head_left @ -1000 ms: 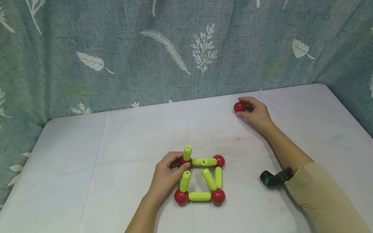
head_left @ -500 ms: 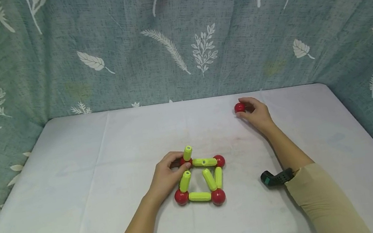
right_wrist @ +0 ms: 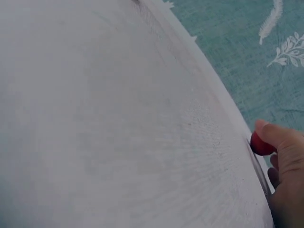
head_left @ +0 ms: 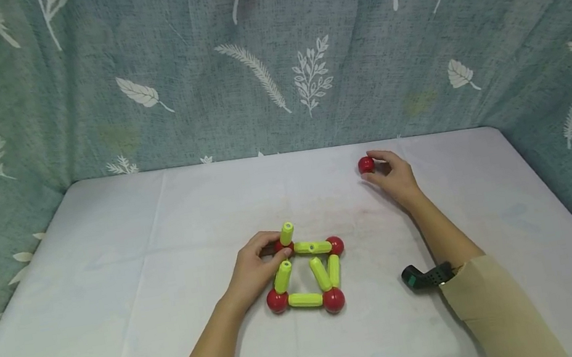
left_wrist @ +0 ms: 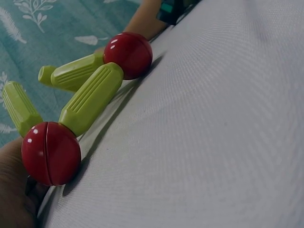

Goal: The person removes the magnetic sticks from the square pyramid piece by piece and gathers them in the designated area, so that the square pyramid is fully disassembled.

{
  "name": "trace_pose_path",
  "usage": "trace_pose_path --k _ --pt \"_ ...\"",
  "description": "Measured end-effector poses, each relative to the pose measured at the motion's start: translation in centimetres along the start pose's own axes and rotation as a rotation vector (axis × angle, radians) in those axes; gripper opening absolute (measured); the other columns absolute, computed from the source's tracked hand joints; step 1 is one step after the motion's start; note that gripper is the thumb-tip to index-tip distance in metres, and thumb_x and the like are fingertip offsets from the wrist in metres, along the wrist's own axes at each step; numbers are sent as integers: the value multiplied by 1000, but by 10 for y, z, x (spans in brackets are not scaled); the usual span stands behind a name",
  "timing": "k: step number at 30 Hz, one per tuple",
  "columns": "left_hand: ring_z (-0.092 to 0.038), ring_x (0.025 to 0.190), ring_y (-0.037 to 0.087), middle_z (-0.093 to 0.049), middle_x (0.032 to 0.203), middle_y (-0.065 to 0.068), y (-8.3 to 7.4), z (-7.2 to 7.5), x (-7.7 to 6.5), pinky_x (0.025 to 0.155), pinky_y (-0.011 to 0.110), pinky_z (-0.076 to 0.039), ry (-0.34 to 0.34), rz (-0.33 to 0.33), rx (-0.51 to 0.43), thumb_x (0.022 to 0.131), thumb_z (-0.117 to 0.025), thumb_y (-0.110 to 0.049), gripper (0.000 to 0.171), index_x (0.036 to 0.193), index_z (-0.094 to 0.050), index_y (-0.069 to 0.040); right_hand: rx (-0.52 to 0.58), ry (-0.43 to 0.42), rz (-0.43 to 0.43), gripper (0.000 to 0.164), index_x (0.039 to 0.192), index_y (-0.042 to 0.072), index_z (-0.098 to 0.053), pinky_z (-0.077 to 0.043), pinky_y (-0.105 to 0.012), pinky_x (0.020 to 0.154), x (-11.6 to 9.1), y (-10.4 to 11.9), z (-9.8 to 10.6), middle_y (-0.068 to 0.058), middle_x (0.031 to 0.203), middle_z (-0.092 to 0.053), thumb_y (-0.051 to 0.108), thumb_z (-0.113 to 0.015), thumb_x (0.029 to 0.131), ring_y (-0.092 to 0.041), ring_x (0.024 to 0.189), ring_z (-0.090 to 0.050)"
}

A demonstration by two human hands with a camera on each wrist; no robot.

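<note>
While a leaf-patterned curtain (head_left: 172,134) is hanging behind everything, we are working over a white cloth (head_left: 113,293), and any tug on that fabric could be shifting whatever is resting there. Near its middle, our frame (head_left: 312,248) of lime rods (head_left: 306,300) and red balls (head_left: 277,300) is standing; we are not managing to judge how firmly its joints are seating, so a lift or twist at one corner could be pulling another apart. Our left hand (head_left: 256,265) is gripping the far-left corner, thumb and fingers bending round the ball there, so a jerk would be passing straight into the rods. Our right hand (head_left: 392,177) is working well apart from it, near the cloth's far edge; were the forearm (head_left: 441,222) swinging across low, it could be knocking the rising rods (head_left: 320,274), whose upper ends nothing is bracing. Smallest of all, the loose red ball (head_left: 365,164) is sitting between our right thumb and fingers, pinched on its side; we are not able to tell whether it is touching the cloth. Because it is round and glossy, a slackening pinch could be letting it slip, rolling over that edge.
</note>
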State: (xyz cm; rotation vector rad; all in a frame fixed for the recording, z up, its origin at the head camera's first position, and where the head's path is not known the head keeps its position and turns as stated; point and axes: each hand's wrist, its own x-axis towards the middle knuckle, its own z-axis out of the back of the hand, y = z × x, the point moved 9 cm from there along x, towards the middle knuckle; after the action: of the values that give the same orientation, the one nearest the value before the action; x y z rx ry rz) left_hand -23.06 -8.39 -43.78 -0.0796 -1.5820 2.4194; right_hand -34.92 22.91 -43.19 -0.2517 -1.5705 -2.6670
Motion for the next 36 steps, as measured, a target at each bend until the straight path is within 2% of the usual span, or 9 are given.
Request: trace_pose_path --k 7,13,17,21,26,36 --pt "-61 96 15 -62 106 -1 3 -1 1 86 25 -50 5 14 -16 85 -72 -20 27 110 -66 -15 -26 -42 92 57 131 4 -54 -33 -42 109 -10 10 7 -13 142 -45 14 -77 79 -29 133 -38" --pt "-61 96 15 -62 106 -1 2 -1 0 85 25 -51 3 21 -19 85 -72 -19 27 110 -66 -14 9 -16 48 48 128 7 -58 -42 -39 101 -9 3 3 -12 128 -57 13 -73 83 -27 118 -52" --pt "-62 95 15 -62 105 -1 2 0 -1 85 25 -51 -4 22 -18 85 -72 -18 26 109 -66 -14 -23 -6 -1 43 127 10 -59 -44 -40 97 -5 -1 1 -12 122 -60 15 -70 86 -26 110 -55" --pt "-61 95 15 -62 105 -1 2 0 0 84 25 -51 -3 18 -18 85 -72 -18 26 109 -66 -14 -36 -11 -21 44 128 11 -58 -44 -40 98 -1 -1 1 -13 122 -60 16 -69 86 -27 112 -55" --pt "-62 95 15 -62 106 -1 1 0 -1 84 25 -51 -3 11 -12 85 -71 -18 27 111 -65 -14 -12 -21 -6 48 130 11 -56 -44 -41 97 0 1 4 -15 120 -61 16 -71 85 -29 110 -55" --pt "-62 95 15 -62 106 0 1 0 0 85 25 -51 -4 13 12 85 -71 -17 27 111 -65 -13 5 -32 12 54 133 9 -52 -39 -42 104 -7 4 7 -14 129 -57 16 -72 84 -29 118 -52"
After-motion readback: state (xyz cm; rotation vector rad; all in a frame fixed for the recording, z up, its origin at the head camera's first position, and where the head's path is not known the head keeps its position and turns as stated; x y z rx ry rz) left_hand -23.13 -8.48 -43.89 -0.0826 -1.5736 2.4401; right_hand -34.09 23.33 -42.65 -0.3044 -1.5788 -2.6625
